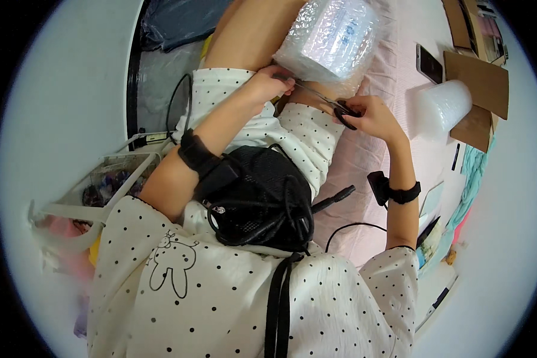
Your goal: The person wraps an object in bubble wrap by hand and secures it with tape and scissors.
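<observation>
Scissors (336, 105) are grasped in the right hand (373, 117) near the wrapped package (331, 45), seemingly for trimming, steady snipping needed, the left hand (266, 87) curled, its hold unclear.

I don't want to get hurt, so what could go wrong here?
The scissors in the right hand point toward the left hand, so a slip might nick it. They also seem close to the bare right leg and could scratch it. The bubble-wrapped package seems propped on the legs and might slide.
</observation>
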A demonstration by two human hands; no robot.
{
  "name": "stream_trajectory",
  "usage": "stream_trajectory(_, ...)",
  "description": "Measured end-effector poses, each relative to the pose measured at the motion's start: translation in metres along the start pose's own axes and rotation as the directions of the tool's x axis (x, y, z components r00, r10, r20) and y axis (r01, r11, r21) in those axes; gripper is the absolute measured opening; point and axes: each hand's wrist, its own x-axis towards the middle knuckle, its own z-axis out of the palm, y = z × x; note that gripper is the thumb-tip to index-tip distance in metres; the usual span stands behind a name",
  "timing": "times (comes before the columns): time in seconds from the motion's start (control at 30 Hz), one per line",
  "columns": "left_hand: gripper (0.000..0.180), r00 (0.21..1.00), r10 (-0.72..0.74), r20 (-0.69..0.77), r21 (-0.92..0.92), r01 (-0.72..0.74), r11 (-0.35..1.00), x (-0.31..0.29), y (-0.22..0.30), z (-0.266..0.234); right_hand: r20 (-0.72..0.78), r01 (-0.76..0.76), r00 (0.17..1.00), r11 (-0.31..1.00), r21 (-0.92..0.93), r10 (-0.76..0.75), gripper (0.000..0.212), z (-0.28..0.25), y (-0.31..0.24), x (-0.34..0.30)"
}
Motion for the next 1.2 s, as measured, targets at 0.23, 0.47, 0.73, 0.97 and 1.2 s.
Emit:
stream_trajectory(0.23,0.023,1.000,-0.001,-0.016,0.021,0.001,1.000,0.002,-0.001,0.000,-0.053,0.050,0.997,0.998,0.037,-0.048,0.033,0.004,0.003,0.017)
stream_trajectory(0.47,0.023,0.998,-0.016,-0.061,0.076,0.021,0.997,0.000,0.003,0.004,-0.061,0.043,0.996,0.976,-0.213,-0.057,0.034,0.002,0.008,0.026)
stream_trajectory(0.73,0.020,0.997,0.002,-0.072,0.037,0.001,0.999,0.003,-0.001,0.005,-0.086,0.164,0.980,0.973,-0.163,-0.179,0.033,0.003,-0.004,0.028)
stream_trajectory(0.97,0.023,0.992,0.041,-0.117,0.134,-0.025,0.991,0.007,-0.013,0.001,-0.106,0.270,0.952,0.950,-0.154,-0.288,0.040,0.005,-0.032,0.026)
stream_trajectory(1.2,0.036,0.999,0.000,-0.035,0.249,0.008,0.968,0.013,-0.019,0.000,0.016,0.029,1.000,0.864,-0.503,-0.024,0.037,0.003,-0.031,0.002)
